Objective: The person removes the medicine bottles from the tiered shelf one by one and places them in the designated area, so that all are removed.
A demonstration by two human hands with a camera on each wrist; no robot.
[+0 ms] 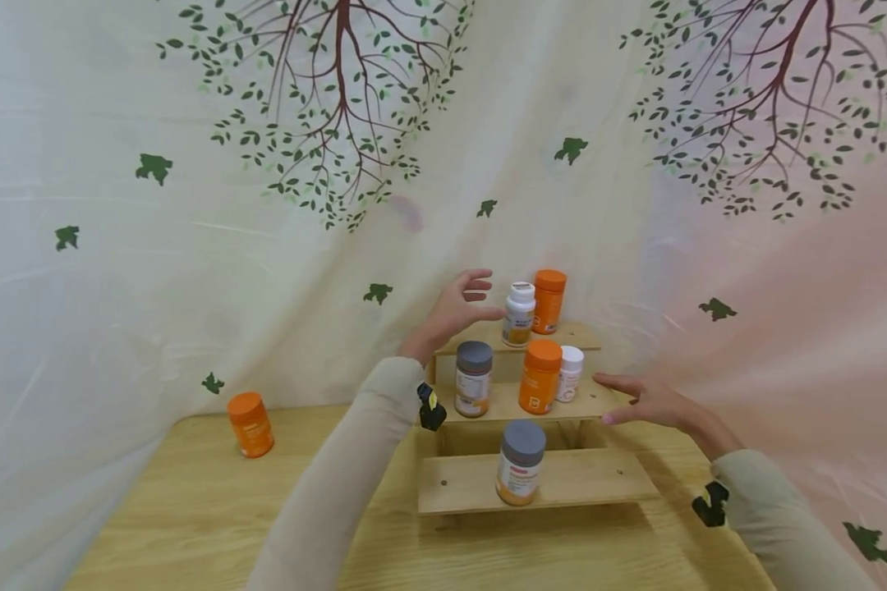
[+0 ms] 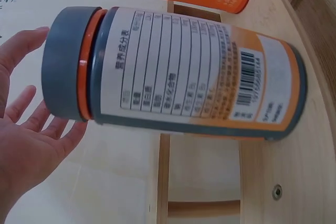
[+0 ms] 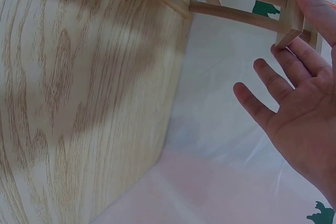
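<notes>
My left hand [image 1: 461, 305] is raised at the left of the top step of a wooden tiered stand [image 1: 584, 480], fingers spread and holding nothing. Its thumb points at a white bottle [image 1: 520, 316] with an orange tall bottle [image 1: 549, 302] behind. Below that hand, a grey-lidded jar [image 1: 474, 382] stands on the middle step; it looms large in the left wrist view. My right hand [image 1: 654, 404] hovers by the right end of the middle step, thumb and fingers apart, empty. Left of it stand a small white bottle [image 1: 570, 376] and an orange jar [image 1: 540, 379].
Another grey-lidded jar [image 1: 521, 464] stands on the lowest step. An orange jar with orange lid [image 1: 250, 425] sits apart at the far left of the wooden table [image 1: 192, 509]. A hanging curtain [image 1: 281, 328] with printed trees and leaves closes off the back and sides.
</notes>
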